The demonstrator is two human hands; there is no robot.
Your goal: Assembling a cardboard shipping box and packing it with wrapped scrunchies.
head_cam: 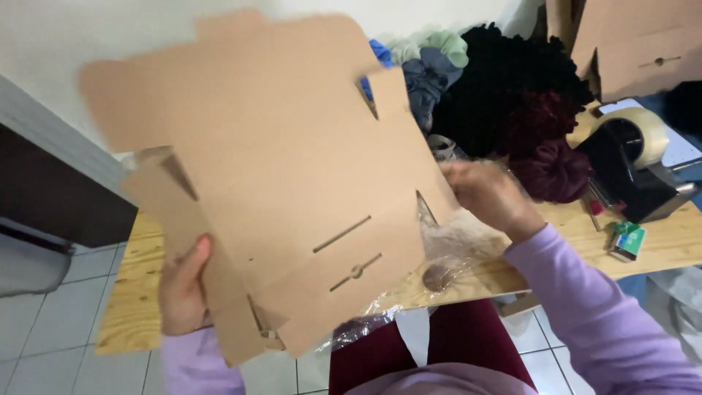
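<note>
A flat, unfolded brown cardboard box blank [278, 161] with slots and flaps fills the middle of the view, tilted up over a wooden table [139, 292]. My left hand [183, 289] grips its lower left flap, thumb on the front. My right hand [486, 194] holds its right edge, in a lilac sleeve. Under the blank lies a clear plastic bag [450, 252] on the table.
A heap of fabric pieces, black [512, 80], dark red [552, 164], blue-grey and pale green [439, 44], sits at the back. A black tape dispenser with a clear tape roll [632, 157] stands at right, by a small green box [627, 240]. More cardboard [636, 44] leans top right. Tiled floor lies below.
</note>
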